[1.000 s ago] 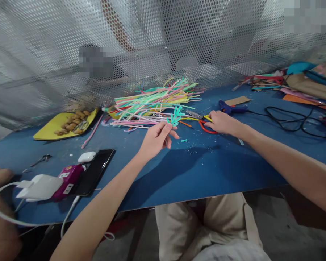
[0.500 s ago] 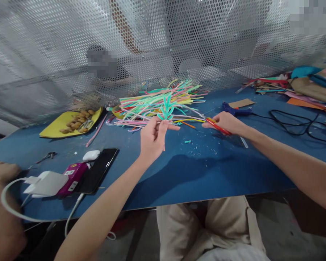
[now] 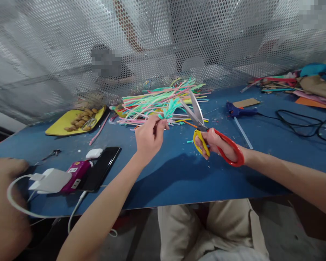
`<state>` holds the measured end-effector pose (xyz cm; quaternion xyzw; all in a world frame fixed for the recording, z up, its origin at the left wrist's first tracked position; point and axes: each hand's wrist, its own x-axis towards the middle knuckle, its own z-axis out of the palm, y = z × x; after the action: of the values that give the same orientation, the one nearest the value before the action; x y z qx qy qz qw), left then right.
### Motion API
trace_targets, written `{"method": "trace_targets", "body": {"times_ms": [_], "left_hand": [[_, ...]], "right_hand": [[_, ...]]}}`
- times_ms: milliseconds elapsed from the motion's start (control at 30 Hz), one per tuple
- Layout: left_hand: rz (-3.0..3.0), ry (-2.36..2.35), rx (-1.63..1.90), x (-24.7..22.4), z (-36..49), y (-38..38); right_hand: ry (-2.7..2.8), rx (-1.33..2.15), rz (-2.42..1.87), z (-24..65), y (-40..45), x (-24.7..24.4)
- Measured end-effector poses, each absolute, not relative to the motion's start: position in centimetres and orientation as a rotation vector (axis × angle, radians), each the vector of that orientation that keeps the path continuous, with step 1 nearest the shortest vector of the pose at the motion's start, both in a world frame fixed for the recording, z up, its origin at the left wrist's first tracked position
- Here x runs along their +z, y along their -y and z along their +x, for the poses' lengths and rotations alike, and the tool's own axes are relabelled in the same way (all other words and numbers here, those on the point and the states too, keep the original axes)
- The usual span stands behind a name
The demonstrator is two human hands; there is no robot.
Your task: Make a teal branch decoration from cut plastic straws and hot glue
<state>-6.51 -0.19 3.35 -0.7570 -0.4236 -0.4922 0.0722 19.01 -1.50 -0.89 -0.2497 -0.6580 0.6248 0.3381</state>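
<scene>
Between its thumb and fingers, my left hand (image 3: 151, 137) pinches a green leaf-like piece (image 3: 170, 108) made of fuzzy stems. My right hand (image 3: 216, 142) grips scissors (image 3: 200, 119) with one red and one yellow handle loop. The scissor blades are spread apart and point up and left, their tips near the green piece. Behind both hands lies a pile of pipe cleaners (image 3: 146, 101) in pink, green, yellow and white. A small green scrap (image 3: 189, 141) rests on the blue table (image 3: 163, 181) left of the yellow loop.
A glue gun (image 3: 240, 110) with its black cable lies right. At left are a yellow tray (image 3: 57, 125) of brown pieces, a phone (image 3: 103, 170), a purple power adapter (image 3: 76, 176) and another person's arm (image 3: 8, 203). A perforated metal screen (image 3: 157, 43) stands behind.
The scissors have turned from lying along my right hand to pointing up-left with open blades, closer to the green piece. The green piece has tilted to the right in my left hand.
</scene>
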Motion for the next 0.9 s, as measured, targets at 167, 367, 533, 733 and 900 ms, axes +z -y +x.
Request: {"method": "trace_targets", "body": {"times_ms": [167,367,533,733,900], "left_hand": [[-2.304,1.291,-1.356,2.7,-6.5,-0.1],[-2.309,1.298,-1.312,2.4,-6.7,-0.4],[-2.331,1.282,-1.307,2.2,-6.9,-0.7],[-2.342,1.279,-1.291,2.1,-7.0,-0.9],[-2.351,1.284,-1.281,2.2,-6.9,-0.7]], "right_hand": [[1.712,1.696,-0.607,18.5,1.9,-0.4],[1.693,1.773,-0.566,18.1,2.4,0.0],[1.688,1.786,-0.580,18.2,2.3,0.0],[1.640,1.803,-0.597,17.9,2.4,0.0],[1.582,1.838,-0.599,17.8,2.3,0.0]]}}
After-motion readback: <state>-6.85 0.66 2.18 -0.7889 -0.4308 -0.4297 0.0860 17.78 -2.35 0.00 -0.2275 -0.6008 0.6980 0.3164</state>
